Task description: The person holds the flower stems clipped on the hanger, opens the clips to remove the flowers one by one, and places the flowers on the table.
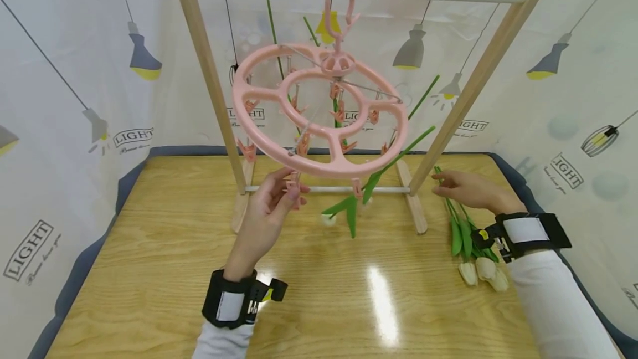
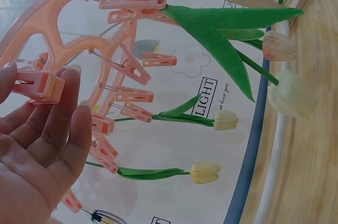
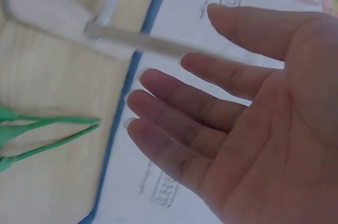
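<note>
A round pink clip hanger [image 1: 259, 137] hangs by its hook from the white bar of a wooden rack. My left hand [image 1: 266, 218] pinches one of its pink clothespins [image 2: 45, 86] between thumb and fingers at the near left of the ring. Several artificial white tulips hang head down from other clips, among them one with a pale bloom [image 2: 292, 94] and one with a yellowish bloom [image 2: 205, 173]. My right hand [image 1: 468, 188] holds nothing, its fingers loosely extended above the stem ends of loose tulips [image 1: 466, 237] lying on the table.
The wooden rack [image 1: 468, 87] stands at the back of the wooden table [image 1: 319, 292], its feet spread to both sides and a low white crossbar [image 2: 277, 145] between them. Behind it hangs a white cloth [image 1: 194, 98] printed with lamps.
</note>
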### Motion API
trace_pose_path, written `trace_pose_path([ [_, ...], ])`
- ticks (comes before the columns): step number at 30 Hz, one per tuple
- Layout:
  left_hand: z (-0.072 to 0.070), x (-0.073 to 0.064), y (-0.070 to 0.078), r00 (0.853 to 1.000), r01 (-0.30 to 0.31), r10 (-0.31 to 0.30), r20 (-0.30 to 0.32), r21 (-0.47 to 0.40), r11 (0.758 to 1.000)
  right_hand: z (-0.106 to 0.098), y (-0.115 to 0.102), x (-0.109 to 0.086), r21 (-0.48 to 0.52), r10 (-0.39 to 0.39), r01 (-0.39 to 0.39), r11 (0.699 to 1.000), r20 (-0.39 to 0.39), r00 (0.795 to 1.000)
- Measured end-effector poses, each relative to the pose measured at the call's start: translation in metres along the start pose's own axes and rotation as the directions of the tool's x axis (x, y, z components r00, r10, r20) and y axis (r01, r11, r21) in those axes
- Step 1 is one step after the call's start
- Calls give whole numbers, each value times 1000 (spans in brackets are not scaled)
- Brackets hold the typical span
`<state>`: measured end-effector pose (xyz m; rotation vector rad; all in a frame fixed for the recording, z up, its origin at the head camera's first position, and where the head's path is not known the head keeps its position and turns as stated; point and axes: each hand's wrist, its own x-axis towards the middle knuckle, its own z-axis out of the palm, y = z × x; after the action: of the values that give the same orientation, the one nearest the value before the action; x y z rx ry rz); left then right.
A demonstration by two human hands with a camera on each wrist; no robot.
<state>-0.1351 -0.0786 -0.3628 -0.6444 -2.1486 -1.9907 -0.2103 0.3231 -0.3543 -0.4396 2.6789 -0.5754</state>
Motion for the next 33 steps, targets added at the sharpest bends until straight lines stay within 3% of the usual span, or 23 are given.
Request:
trace_pose_path([
  [13, -2, 0, 1, 1000, 19, -19, 4, -10, 1000, 0, -52, 4, 115, -126, 125, 986, 8, 992],
  [24, -1, 0, -2, 1000, 13, -13, -11, 14, 1000, 3, -86, 3, 284, -163, 180, 942, -85, 983],
  [28, 0, 0, -5, 1000, 6, -5, -21, 50, 999, 4, -96, 4, 387, -199, 227, 894, -112, 974],
  [33, 1, 0, -7, 999, 13, -10, -37, 72, 997, 10, -108, 8, 532, -256, 264, 804, -89, 962],
])
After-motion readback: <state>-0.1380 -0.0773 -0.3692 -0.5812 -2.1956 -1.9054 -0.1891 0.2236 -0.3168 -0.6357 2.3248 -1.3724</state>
